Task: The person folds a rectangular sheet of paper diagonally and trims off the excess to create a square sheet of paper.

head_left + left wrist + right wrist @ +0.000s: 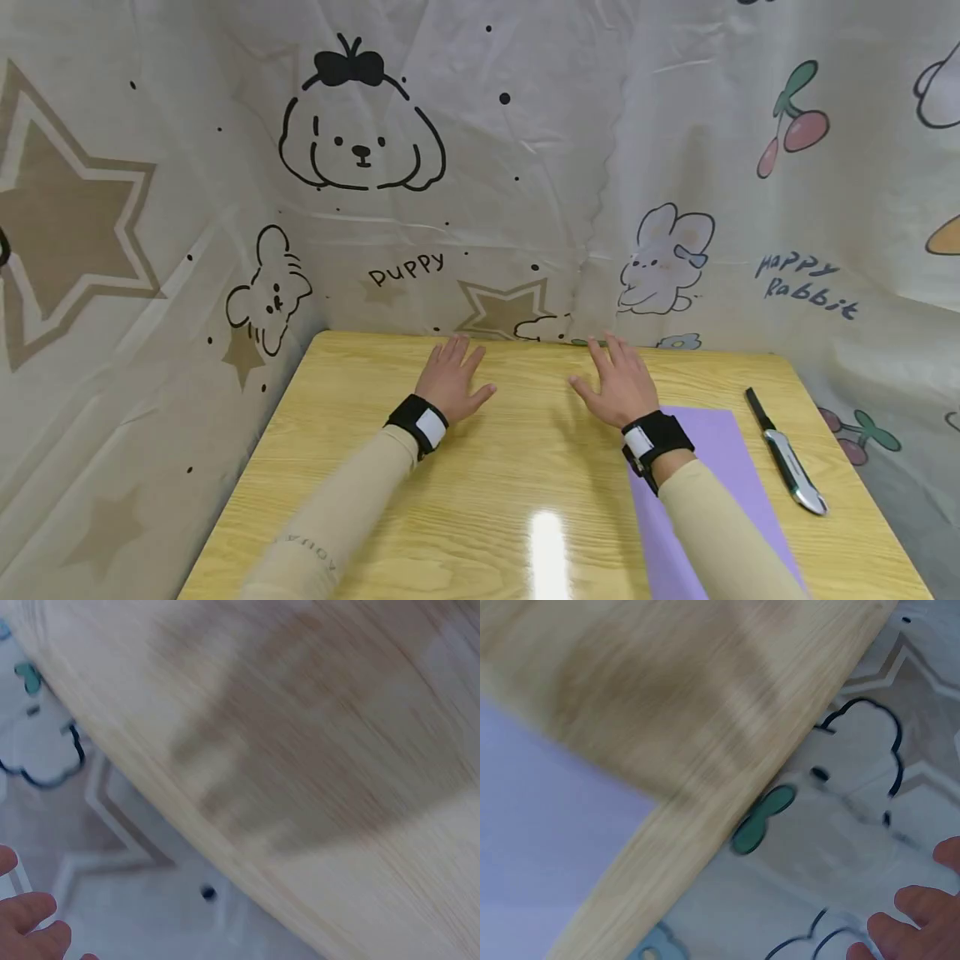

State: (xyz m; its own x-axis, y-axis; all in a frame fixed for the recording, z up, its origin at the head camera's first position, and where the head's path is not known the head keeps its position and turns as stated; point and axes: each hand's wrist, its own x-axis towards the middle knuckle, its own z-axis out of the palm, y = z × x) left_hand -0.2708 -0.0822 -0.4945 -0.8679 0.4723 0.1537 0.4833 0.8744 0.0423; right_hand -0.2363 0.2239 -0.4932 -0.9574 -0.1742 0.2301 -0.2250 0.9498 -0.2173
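Note:
My left hand is over the far part of the wooden table, fingers spread and pointing toward the back edge, with nothing in it. To its right, my right hand is held the same way, also holding nothing. Beside and partly beneath the right wrist lies a purple sheet of paper. Farther right rests a utility knife with a grey and dark handle and a black end pointing away. In the left wrist view, fingertips show at the lower left; in the right wrist view, fingertips show at the lower right.
The light wooden table ends at a back edge just beyond the hands. A pale curtain printed with cartoon animals, stars and cherries hangs behind it and along the sides. A bright reflection lies on the near tabletop.

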